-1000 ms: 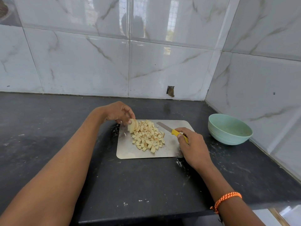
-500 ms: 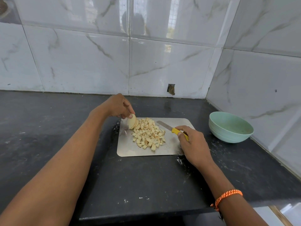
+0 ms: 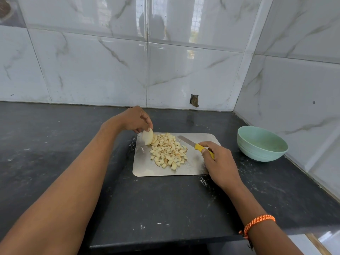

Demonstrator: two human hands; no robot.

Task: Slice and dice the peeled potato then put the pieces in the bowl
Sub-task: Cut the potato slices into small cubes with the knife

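Indoors, a black stone counter point(image 3: 55, 144) meets marble-patterned wall tiles point(image 3: 92, 70) in a corner. On a steel cutting board point(image 3: 145, 168), diced potato point(image 3: 169, 151) lies heaped. The left hand point(image 3: 136, 119) pinches potato slices point(image 3: 148, 137) upright; the right hand point(image 3: 219, 162) grips a yellow-handled knife point(image 3: 195, 145). A mint bowl point(image 3: 261, 144) sits nearby.

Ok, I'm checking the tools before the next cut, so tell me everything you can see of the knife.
The knife is small, with a plain grey blade that looks like metal and a yellow handle that looks like plastic. It lies low over the right part of the metal cutting board, blade pointing away and to the left, its tip near the heap of diced potato. The right hand grips the handle, hiding its rear part. Whether the blade touches the board cannot be told.
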